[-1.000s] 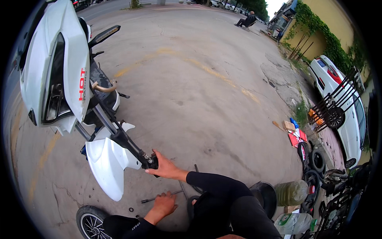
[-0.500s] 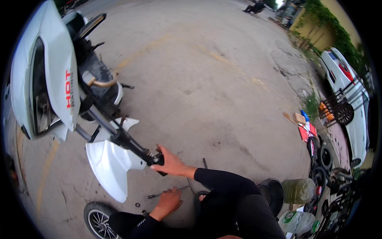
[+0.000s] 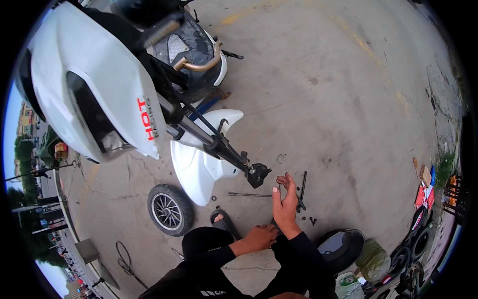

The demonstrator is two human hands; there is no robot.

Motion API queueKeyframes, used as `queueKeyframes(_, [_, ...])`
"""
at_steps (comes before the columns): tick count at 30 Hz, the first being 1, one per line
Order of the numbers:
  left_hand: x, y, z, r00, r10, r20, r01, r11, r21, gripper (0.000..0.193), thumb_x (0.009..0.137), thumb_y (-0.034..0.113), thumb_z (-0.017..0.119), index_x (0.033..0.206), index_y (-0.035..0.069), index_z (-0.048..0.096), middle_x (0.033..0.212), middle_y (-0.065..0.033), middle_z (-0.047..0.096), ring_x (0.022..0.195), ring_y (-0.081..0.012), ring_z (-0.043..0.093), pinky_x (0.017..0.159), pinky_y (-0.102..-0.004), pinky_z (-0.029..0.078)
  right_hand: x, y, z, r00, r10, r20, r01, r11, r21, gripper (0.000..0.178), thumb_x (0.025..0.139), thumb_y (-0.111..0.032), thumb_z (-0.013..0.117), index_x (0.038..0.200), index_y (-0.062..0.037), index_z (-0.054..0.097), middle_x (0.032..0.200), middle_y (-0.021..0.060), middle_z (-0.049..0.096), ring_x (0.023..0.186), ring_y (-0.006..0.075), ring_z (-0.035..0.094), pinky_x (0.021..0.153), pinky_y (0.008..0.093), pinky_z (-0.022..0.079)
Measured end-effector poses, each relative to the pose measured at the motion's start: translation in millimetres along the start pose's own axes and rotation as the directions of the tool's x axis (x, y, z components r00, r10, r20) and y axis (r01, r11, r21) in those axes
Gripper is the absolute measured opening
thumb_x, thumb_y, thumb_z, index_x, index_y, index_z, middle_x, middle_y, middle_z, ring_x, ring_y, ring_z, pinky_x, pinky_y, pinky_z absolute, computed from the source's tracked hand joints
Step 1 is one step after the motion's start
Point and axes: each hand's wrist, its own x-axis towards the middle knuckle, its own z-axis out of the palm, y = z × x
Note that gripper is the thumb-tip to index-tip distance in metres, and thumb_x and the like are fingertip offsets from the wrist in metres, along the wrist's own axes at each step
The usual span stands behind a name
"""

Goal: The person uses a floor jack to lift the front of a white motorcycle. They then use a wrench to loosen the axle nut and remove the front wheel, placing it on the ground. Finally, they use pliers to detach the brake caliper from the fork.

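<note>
My right hand (image 3: 285,209) is open, palm up with its fingers apart and nothing in it. It is close to a black part (image 3: 258,175) that looks like a brake caliper, at the lower end of the front fork (image 3: 211,142). The fork belongs to a white scooter (image 3: 107,99), with a white front mudguard (image 3: 196,172) beside it. Below, near my knees, my left hand (image 3: 258,239) has its fingers curled; whatever they hold, if anything, is hidden. A thin metal rod (image 3: 249,194) and a dark T-handle wrench (image 3: 302,192) lie on the ground around my right hand.
A detached wheel with its tyre (image 3: 170,210) lies left of my sandalled foot (image 3: 224,223). Small bolts (image 3: 312,221) are scattered right of my hands. At lower right are a black seat-like object (image 3: 341,249), a plastic jug (image 3: 373,260) and old tyres (image 3: 420,240).
My right hand has let go of the black part at the fork's end and opened. My left hand has drawn back from the tools on the ground. The view has swung left.
</note>
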Motion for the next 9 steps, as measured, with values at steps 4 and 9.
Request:
queueKeyframes(4, [-52.2, 13.3, -33.7, 0.99, -0.139, -0.02, 0.14, 0.973, 0.182, 0.038, 0.086, 0.03, 0.074, 0.115, 0.008, 0.062, 0.12, -0.0158, 0.059, 0.095, -0.0335, 0.068, 0.078, -0.0452, 0.057, -49.9, -54.7, -27.0, 0.949, 0.31, -0.056, -0.305, 0.949, 0.081, 0.062, 0.09, -0.001, 0.07, 0.146, 0.0021, 0.045, 0.107, 0.0117, 0.065, 0.093, 0.0197, 0.065, 0.086, 0.0338, 0.052])
queueKeyframes(9, [-163.4, 66.5, -122.5, 0.936, -0.351, -0.005, 0.348, 0.93, -0.117, 0.037, 0.088, 0.03, 0.073, 0.117, 0.009, 0.064, 0.122, -0.0158, 0.06, 0.104, -0.0377, 0.067, 0.086, -0.047, 0.056, -107.9, -122.2, -78.5, 0.943, 0.319, 0.09, -0.31, 0.945, -0.106, 0.056, 0.086, 0.0, 0.071, 0.14, -0.0025, 0.055, 0.085, 0.0043, 0.059, 0.072, 0.0152, 0.058, 0.068, 0.032, 0.05])
